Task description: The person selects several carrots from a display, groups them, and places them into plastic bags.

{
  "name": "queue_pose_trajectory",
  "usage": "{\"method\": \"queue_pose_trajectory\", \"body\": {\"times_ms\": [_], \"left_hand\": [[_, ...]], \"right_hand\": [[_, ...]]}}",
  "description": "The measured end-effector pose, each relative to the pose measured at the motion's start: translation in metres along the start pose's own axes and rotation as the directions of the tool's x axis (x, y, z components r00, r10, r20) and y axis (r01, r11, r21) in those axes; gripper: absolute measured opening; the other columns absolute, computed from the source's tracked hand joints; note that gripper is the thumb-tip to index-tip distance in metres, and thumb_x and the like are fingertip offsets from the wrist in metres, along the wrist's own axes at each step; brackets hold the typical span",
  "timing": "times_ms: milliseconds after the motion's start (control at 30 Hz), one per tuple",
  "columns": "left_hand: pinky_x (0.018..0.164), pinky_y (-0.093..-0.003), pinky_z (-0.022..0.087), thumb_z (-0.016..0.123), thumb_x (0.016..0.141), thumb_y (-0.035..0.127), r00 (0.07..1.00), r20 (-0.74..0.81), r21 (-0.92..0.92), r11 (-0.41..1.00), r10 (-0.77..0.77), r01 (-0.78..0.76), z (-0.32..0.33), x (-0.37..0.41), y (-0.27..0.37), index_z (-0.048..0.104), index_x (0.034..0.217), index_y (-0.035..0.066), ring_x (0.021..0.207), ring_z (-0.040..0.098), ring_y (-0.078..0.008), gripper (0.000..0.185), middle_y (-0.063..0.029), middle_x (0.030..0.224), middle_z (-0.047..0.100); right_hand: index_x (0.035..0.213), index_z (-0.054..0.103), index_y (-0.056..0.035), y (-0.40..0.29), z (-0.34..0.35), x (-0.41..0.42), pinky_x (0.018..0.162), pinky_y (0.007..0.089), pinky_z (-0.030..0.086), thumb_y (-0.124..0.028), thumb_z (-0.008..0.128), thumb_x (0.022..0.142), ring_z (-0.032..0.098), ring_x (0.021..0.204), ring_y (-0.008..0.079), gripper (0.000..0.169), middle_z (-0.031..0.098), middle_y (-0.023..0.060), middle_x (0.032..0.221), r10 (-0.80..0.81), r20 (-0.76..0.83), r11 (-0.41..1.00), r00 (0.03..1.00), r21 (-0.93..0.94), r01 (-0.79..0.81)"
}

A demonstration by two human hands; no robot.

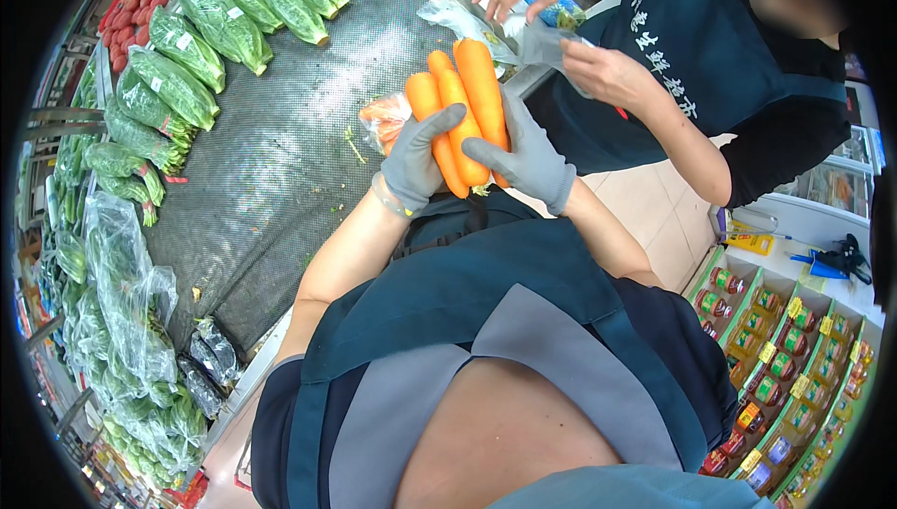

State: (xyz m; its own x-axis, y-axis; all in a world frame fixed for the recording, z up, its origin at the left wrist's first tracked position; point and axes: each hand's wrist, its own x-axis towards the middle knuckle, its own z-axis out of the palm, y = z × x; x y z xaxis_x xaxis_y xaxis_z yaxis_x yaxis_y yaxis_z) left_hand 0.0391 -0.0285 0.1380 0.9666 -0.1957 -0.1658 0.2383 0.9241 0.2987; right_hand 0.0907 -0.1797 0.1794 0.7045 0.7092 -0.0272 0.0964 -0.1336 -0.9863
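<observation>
Several large orange carrots (pixel 462 148) are held together in a bundle in front of my chest. My left hand (pixel 415 155), in a grey glove, grips the bundle from the left with its thumb over the front. From the other side my right hand (pixel 530 158), gloved alike, closes on the same carrots, thumb across their lower part. Palms and most fingers are hidden behind the bundle. Just beyond my left hand, a clear plastic bag of carrots (pixel 384 122) lies on the dark mesh mat (pixel 280 151) of the produce stand.
A co-worker at the right holds a clear plastic bag (pixel 546 46) between both hands, close to my carrots. Wrapped leafy lettuces (pixel 217 11) line the stand's far and left sides. Wrapped eggplants (pixel 216 351) lie near its front edge. Shelves of bottles (pixel 767 390) stand at lower right.
</observation>
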Motion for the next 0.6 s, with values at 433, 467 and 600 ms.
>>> {"method": "queue_pose_trajectory", "body": {"times_ms": [433, 467, 600], "left_hand": [[0.093, -0.0342, 0.047, 0.061, 0.086, 0.014, 1.0, 0.009, 0.009, 1.0, 0.0, 0.0, 0.001, 0.009, -0.005, 0.042, 0.127, 0.002, 0.107, 0.056, -0.0222, 0.047, -0.0111, 0.115, 0.055], [0.093, -0.0341, 0.047, 0.061, 0.086, 0.013, 1.0, 0.005, 0.003, 1.0, -0.004, 0.004, 0.001, 0.01, -0.005, 0.042, 0.127, 0.002, 0.107, 0.056, -0.0222, 0.047, -0.0111, 0.115, 0.055], [0.1, -0.0398, 0.042, 0.057, 0.089, 0.016, 0.999, 0.031, 0.072, 0.997, 0.027, -0.029, 0.0, 0.012, -0.007, 0.034, 0.135, 0.002, 0.116, 0.052, -0.0266, 0.054, -0.0149, 0.125, 0.05]], "right_hand": [[0.14, 0.025, 0.0014, -0.007, -0.008, -0.001, 0.097, 0.0325, 0.04, -0.033, 0.067, 0.083, 0.048, 0.114, 0.0199, 0.079, 0.045, 0.015, 0.127, 0.02, -0.017, 0.999, 1.0, -0.032, -0.021], [0.14, 0.026, 0.0014, -0.006, -0.009, -0.002, 0.096, 0.0325, 0.041, -0.033, 0.067, 0.083, 0.049, 0.114, 0.0199, 0.079, 0.046, 0.0151, 0.127, 0.025, -0.023, 0.998, 0.999, -0.055, -0.026], [0.139, 0.027, 0.0014, -0.009, -0.012, 0.001, 0.095, 0.032, 0.042, -0.034, 0.066, 0.083, 0.051, 0.11, 0.0196, 0.077, 0.048, 0.0148, 0.125, 0.005, -0.018, 0.998, 1.0, -0.063, -0.006]]}}
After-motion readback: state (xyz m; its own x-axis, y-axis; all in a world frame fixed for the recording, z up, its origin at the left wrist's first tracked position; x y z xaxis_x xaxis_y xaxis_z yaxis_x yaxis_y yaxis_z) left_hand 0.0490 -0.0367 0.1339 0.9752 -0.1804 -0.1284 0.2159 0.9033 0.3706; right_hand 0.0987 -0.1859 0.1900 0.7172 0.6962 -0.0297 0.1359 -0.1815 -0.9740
